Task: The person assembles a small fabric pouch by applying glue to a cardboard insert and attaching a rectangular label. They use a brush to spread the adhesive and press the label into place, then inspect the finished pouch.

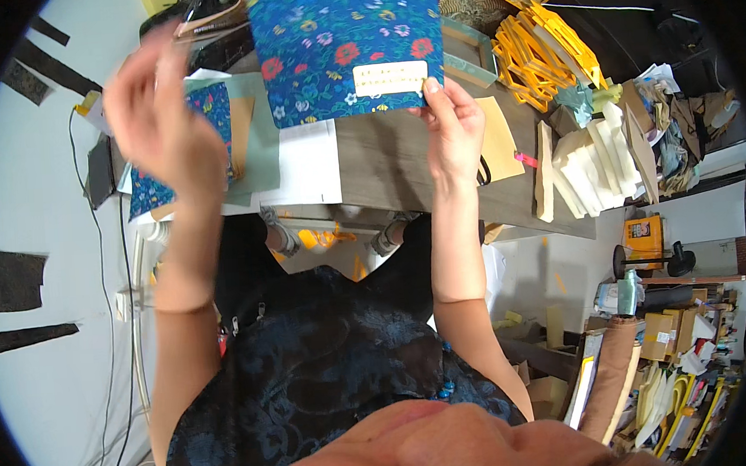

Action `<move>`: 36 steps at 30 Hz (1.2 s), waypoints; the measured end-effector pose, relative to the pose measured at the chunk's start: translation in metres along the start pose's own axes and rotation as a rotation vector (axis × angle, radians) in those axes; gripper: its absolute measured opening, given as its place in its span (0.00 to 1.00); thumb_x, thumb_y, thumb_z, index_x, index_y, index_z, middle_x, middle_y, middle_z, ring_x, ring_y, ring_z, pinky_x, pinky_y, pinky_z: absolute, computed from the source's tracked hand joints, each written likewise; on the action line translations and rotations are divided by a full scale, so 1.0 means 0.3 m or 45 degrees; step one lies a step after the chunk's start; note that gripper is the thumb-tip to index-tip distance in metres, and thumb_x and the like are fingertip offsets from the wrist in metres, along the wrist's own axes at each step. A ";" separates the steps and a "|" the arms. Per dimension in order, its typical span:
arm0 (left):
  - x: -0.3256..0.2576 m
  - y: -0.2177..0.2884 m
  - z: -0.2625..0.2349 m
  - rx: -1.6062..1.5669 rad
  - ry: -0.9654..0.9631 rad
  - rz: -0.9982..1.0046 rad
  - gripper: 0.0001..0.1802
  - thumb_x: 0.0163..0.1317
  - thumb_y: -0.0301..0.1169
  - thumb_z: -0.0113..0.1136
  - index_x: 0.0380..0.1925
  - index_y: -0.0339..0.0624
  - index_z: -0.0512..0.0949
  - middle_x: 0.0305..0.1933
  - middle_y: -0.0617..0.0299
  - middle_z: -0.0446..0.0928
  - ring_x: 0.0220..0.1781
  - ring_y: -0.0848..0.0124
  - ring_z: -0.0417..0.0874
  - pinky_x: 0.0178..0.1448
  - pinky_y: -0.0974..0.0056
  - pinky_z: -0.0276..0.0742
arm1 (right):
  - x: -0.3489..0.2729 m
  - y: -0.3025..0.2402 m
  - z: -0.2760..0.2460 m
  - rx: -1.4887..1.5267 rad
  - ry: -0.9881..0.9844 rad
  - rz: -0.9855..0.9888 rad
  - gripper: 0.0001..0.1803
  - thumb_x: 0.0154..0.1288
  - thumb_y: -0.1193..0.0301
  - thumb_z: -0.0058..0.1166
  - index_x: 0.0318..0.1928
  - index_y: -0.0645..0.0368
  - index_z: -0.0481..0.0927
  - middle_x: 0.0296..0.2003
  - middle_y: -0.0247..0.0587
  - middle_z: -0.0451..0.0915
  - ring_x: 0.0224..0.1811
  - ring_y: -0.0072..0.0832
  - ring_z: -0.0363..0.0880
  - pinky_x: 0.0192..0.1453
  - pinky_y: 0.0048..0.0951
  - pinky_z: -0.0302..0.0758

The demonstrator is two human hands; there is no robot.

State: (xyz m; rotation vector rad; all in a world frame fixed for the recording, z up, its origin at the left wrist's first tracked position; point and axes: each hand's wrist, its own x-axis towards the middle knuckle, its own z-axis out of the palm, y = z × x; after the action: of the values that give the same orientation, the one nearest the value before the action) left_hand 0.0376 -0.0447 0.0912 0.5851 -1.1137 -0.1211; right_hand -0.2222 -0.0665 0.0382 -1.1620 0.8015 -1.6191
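My right hand (455,130) pinches the blue floral cloth-covered book (346,42) above the worktop (386,160); my left hand (161,118), blurred, hangs open, empty.

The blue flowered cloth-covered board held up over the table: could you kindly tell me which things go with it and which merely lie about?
In hand:
- blue flowered board, with a pale label, gripped at its lower edge by the right hand
- left hand, raised and blurred beside it
- second blue flowered piece on the table

Lying about:
- yellow frames
- white foam blocks
- tan paper
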 end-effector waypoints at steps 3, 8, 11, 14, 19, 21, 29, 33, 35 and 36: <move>-0.221 -0.093 -0.073 -0.263 0.140 -0.492 0.15 0.64 0.26 0.53 0.49 0.34 0.67 0.42 0.58 0.73 0.49 0.68 0.77 0.58 0.60 0.71 | -0.034 0.032 0.071 0.183 0.149 -0.044 0.11 0.66 0.70 0.56 0.45 0.65 0.81 0.35 0.35 0.84 0.34 0.15 0.79 0.39 0.19 0.74; -0.326 -0.047 0.077 -1.011 -0.160 -1.232 0.16 0.66 0.31 0.55 0.50 0.33 0.72 0.50 0.59 0.77 0.53 0.69 0.77 0.63 0.56 0.67 | -0.111 0.056 0.139 0.227 0.247 -0.087 0.11 0.67 0.72 0.55 0.46 0.66 0.80 0.37 0.36 0.83 0.37 0.15 0.78 0.44 0.18 0.73; -0.300 -0.007 0.108 -0.997 -0.081 -1.238 0.14 0.67 0.30 0.56 0.50 0.36 0.74 0.52 0.58 0.77 0.53 0.69 0.78 0.61 0.57 0.70 | -0.146 0.032 0.179 0.252 0.254 -0.154 0.11 0.67 0.74 0.54 0.47 0.68 0.79 0.38 0.38 0.83 0.38 0.15 0.78 0.46 0.19 0.74; -0.296 -0.002 0.095 -0.959 -0.069 -1.270 0.13 0.66 0.29 0.57 0.49 0.38 0.75 0.51 0.59 0.78 0.52 0.70 0.79 0.58 0.60 0.74 | -0.165 0.020 0.190 0.279 0.241 -0.175 0.11 0.67 0.74 0.54 0.47 0.69 0.79 0.38 0.39 0.83 0.38 0.15 0.78 0.46 0.19 0.74; -0.294 0.000 0.075 -0.929 -0.075 -1.331 0.12 0.66 0.30 0.57 0.47 0.38 0.75 0.48 0.59 0.79 0.48 0.70 0.82 0.53 0.62 0.78 | -0.171 0.022 0.172 0.283 0.199 -0.168 0.11 0.67 0.75 0.54 0.46 0.69 0.79 0.38 0.38 0.83 0.38 0.15 0.78 0.45 0.19 0.73; -0.292 0.003 0.065 -0.898 -0.072 -1.352 0.12 0.66 0.30 0.57 0.47 0.37 0.76 0.47 0.58 0.80 0.46 0.70 0.82 0.53 0.62 0.78 | -0.173 0.032 0.157 0.313 0.184 -0.171 0.11 0.68 0.75 0.53 0.46 0.69 0.79 0.37 0.38 0.83 0.38 0.16 0.78 0.45 0.19 0.73; -0.294 0.012 0.058 -0.900 -0.081 -1.339 0.12 0.67 0.30 0.56 0.47 0.35 0.75 0.46 0.57 0.80 0.46 0.70 0.83 0.53 0.62 0.78 | -0.178 0.023 0.150 0.317 0.132 -0.191 0.12 0.68 0.73 0.53 0.46 0.70 0.80 0.37 0.39 0.83 0.38 0.17 0.78 0.45 0.21 0.74; -0.293 0.024 0.063 -0.913 -0.070 -1.316 0.12 0.67 0.30 0.55 0.48 0.36 0.75 0.47 0.58 0.80 0.46 0.70 0.83 0.54 0.61 0.78 | -0.179 0.028 0.148 0.313 0.137 -0.187 0.13 0.68 0.72 0.53 0.46 0.70 0.80 0.37 0.40 0.83 0.38 0.18 0.78 0.46 0.21 0.74; -0.294 0.027 0.061 -0.907 -0.071 -1.297 0.12 0.67 0.30 0.55 0.48 0.37 0.75 0.47 0.58 0.80 0.46 0.70 0.83 0.54 0.61 0.79 | -0.180 0.020 0.153 0.306 0.144 -0.168 0.13 0.68 0.72 0.54 0.47 0.70 0.79 0.37 0.41 0.83 0.38 0.19 0.79 0.46 0.21 0.74; -0.291 0.032 0.064 -0.909 -0.074 -1.279 0.12 0.68 0.30 0.55 0.48 0.37 0.75 0.47 0.58 0.80 0.46 0.70 0.83 0.54 0.61 0.79 | -0.181 0.017 0.155 0.308 0.144 -0.165 0.13 0.68 0.72 0.54 0.47 0.70 0.79 0.37 0.41 0.83 0.38 0.19 0.79 0.46 0.21 0.74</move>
State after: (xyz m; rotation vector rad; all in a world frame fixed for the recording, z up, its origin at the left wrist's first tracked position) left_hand -0.0205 -0.0111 0.0312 0.4364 -0.6632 -1.3495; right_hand -0.1716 -0.0160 0.0317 -0.9737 0.5908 -1.8455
